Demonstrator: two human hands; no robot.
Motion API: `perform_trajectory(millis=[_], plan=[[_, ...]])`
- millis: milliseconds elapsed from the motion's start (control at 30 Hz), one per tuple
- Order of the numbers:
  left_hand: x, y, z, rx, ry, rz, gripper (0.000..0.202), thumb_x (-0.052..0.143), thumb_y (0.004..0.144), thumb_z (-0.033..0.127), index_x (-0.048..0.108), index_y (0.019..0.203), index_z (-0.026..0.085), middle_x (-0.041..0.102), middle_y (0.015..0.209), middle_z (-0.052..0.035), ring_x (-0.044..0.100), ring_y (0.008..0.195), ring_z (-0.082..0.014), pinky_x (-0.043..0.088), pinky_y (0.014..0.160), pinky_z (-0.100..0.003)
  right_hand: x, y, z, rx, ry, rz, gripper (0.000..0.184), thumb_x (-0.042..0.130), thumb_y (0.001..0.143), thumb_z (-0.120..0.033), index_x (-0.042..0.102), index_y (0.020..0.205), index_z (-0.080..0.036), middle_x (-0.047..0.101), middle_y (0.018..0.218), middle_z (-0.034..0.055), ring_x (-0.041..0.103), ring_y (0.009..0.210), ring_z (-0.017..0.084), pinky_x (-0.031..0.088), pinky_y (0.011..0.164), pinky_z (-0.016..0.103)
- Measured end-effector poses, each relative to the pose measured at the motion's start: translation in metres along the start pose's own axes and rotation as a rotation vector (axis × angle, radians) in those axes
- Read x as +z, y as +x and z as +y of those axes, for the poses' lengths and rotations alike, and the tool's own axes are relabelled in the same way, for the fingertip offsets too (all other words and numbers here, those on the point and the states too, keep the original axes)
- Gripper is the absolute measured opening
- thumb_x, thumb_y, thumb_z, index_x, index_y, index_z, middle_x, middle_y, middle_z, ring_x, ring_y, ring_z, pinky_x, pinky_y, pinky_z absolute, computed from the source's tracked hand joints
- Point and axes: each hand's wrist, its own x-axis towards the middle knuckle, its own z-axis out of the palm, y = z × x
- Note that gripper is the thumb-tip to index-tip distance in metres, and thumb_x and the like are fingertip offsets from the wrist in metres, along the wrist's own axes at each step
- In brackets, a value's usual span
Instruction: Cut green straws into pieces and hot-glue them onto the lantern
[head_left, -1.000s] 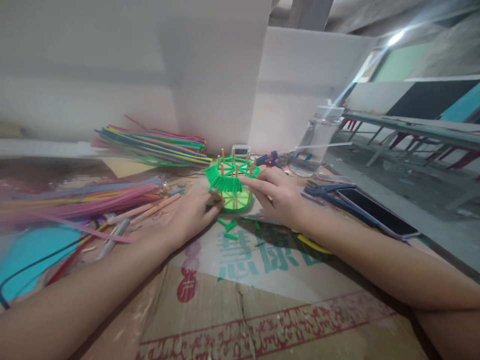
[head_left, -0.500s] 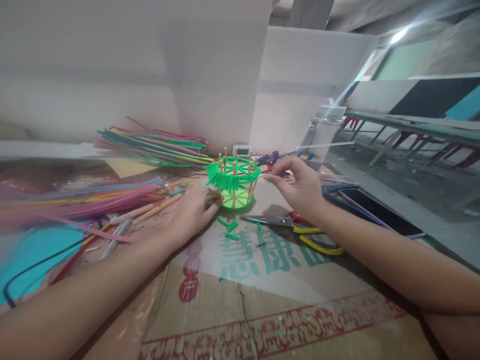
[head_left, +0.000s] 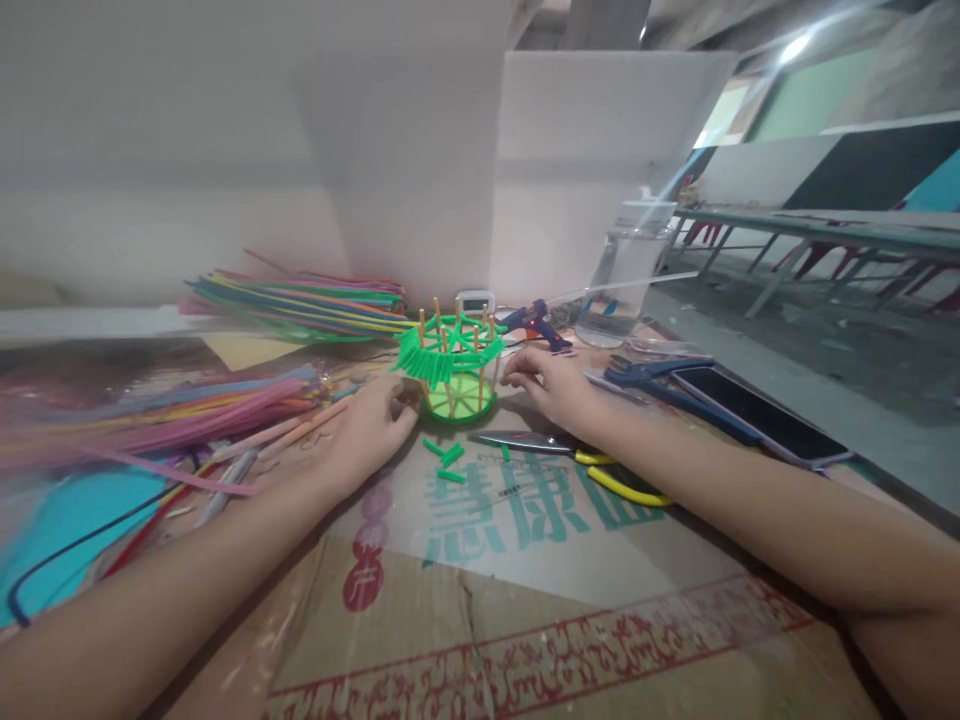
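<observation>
A small green basket (head_left: pixel 454 365) made of wooden sticks and short green straw pieces stands on the cardboard sheet (head_left: pixel 525 600). My left hand (head_left: pixel 371 430) rests beside it on the left, fingers curled against its base. My right hand (head_left: pixel 547 385) lies just to its right, fingers bent down near the base, nothing clearly held. Loose green straw bits (head_left: pixel 446 460) lie in front of the basket. Scissors with yellow handles (head_left: pixel 577 462) lie under my right wrist.
Bundles of coloured straws (head_left: pixel 300 300) and pink ones (head_left: pixel 150 410) lie on the left. A blue glue gun (head_left: pixel 536 322), a clear jar (head_left: pixel 626 275), blue pliers (head_left: pixel 652 372) and a phone (head_left: pixel 757 415) sit to the right. White boards stand behind.
My right hand came down from the basket's rim to the table beside its base. The view shifted slightly left. My left hand stayed at the basket's left side.
</observation>
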Motion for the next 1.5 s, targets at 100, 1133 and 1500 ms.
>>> perform_trajectory(millis=[100,1133,1500], plan=[[-0.001,0.000,0.002,-0.016,0.004,0.000,0.013,0.048,0.081,0.017,0.059,0.088,0.018,0.064,0.087,-0.0044,0.060,0.086,-0.0216,0.047,0.079,-0.034,0.000,0.000,-0.002,0.017,-0.039,0.022,0.005,0.064,0.084,-0.022,0.061,0.081,-0.018,0.069,0.078,0.0014,0.062,0.073,0.017,0.045,0.069,0.030],[0.000,0.000,0.002,0.024,-0.047,-0.012,0.016,0.048,0.081,0.018,0.062,0.088,0.018,0.065,0.093,-0.0040,0.060,0.093,-0.0225,0.044,0.086,-0.034,-0.002,-0.001,-0.007,-0.015,-0.107,-0.005,0.011,0.050,0.072,-0.010,0.053,0.075,-0.020,0.057,0.067,-0.0008,0.051,0.063,0.015,0.037,0.062,0.026],[0.000,0.000,0.002,0.036,-0.044,-0.027,0.014,0.051,0.084,0.021,0.063,0.090,0.018,0.065,0.094,-0.0048,0.061,0.094,-0.0227,0.045,0.086,-0.035,-0.001,0.000,-0.004,0.057,0.019,0.010,0.010,0.050,0.091,-0.023,0.058,0.089,-0.018,0.060,0.066,-0.0021,0.054,0.060,0.013,0.038,0.064,0.026]])
